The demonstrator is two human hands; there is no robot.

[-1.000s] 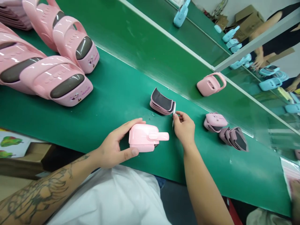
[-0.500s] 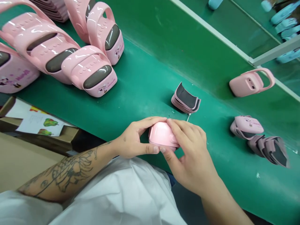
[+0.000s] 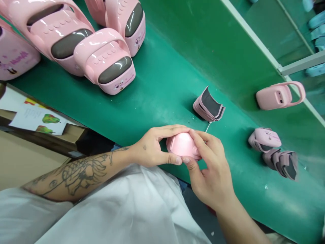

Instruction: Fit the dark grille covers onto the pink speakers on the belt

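Observation:
Between my two hands is a glossy pink plastic housing [image 3: 183, 145], rounded, held low over the front edge of the green bench. My left hand [image 3: 158, 145] grips its left side, thumb along the near edge and fingers over the far side. From the right, my right hand [image 3: 209, 159] closes on it, its thumb tip beside the left thumb and its fingers on the far edge. The underside of the housing is hidden. Just beyond the hands sits a small stack of curved pink-edged dark panels [image 3: 209, 105], with a thin white stick [image 3: 208, 127] beside it.
Several pink handled units [image 3: 109, 64] with dark windows stand at the upper left. A pink handled housing [image 3: 275, 96] leans at the right against the green back wall [image 3: 203, 44]. Nearer are a printed pink piece [image 3: 267, 138] and more curved panels [image 3: 281, 162]. Cardboard boxes [image 3: 73, 137] lie lower left.
The view has shifted, so the handled units sit higher in the picture. Both hands keep the same hold on the pink housing, with little visible change in grip.

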